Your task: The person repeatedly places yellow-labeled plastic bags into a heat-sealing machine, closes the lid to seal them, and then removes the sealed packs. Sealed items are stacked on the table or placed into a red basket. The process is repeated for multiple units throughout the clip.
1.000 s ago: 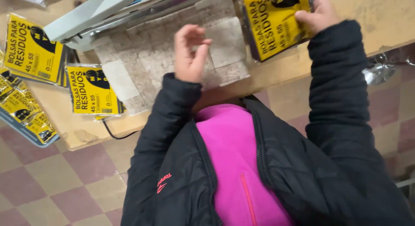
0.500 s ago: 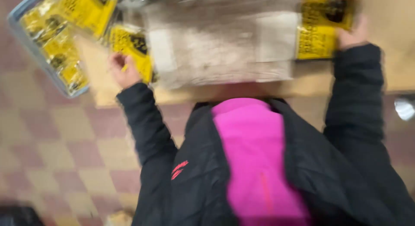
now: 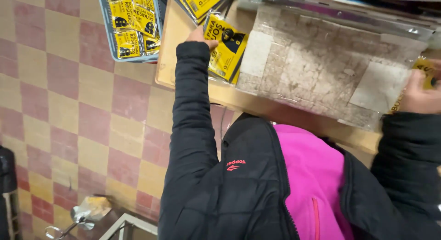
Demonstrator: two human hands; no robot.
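Right packet (image 3: 426,71) mostly behind hand (image 3: 420,95)

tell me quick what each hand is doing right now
Left hand: resting on a yellow packet on the table; grip cannot be told.
Right hand: closed on another yellow packet at the right edge.
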